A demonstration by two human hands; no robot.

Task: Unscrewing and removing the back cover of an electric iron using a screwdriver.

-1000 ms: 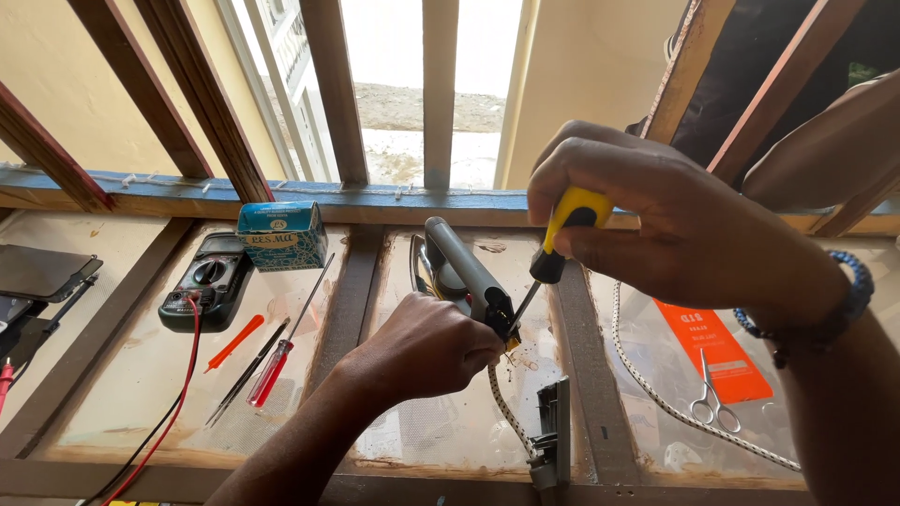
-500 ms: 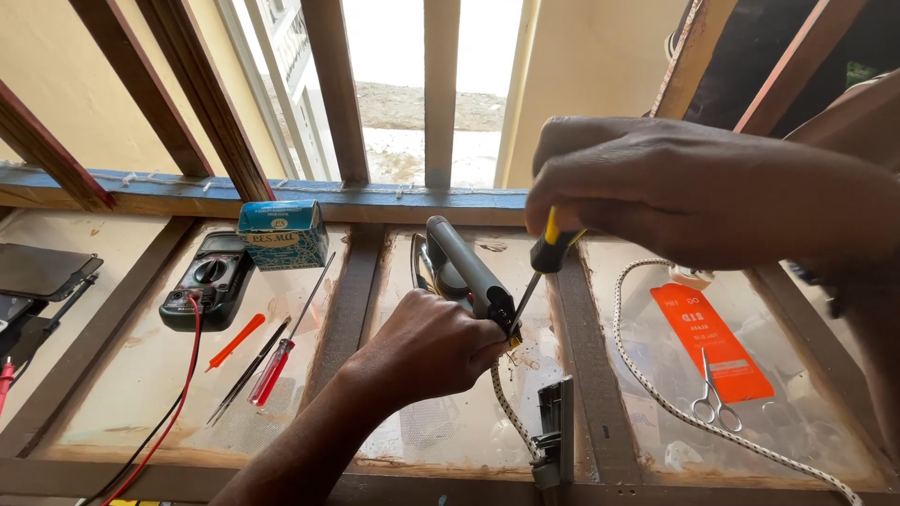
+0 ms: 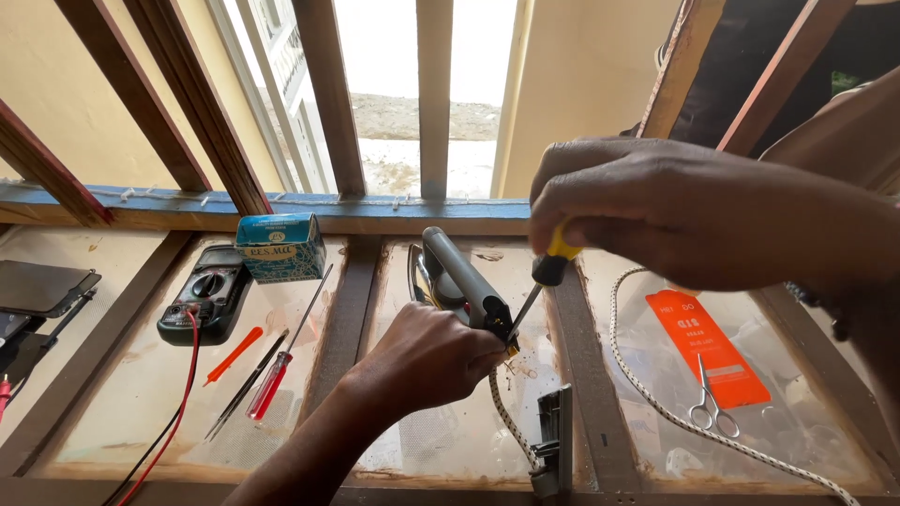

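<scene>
An electric iron (image 3: 457, 276) with a grey handle lies on a glass-topped wooden table (image 3: 347, 309). My left hand (image 3: 424, 358) grips its near end, where a braided white cord (image 3: 511, 426) comes out. My right hand (image 3: 656, 211) holds a screwdriver with a yellow and black handle (image 3: 551, 260) from above. Its metal tip slants down to the rear of the iron, just beside my left fingers.
A black multimeter (image 3: 204, 294) with a red lead, a small teal box (image 3: 279, 247), a red-handled screwdriver (image 3: 269, 386), tweezers and an orange tool lie left. Right are scissors (image 3: 709, 405), an orange card (image 3: 708, 349) and a grey cover piece (image 3: 553, 440). Wooden window bars stand behind.
My right hand has turned over the screwdriver, so less of the yellow handle shows. The view has shifted a little. My left hand stays on the iron.
</scene>
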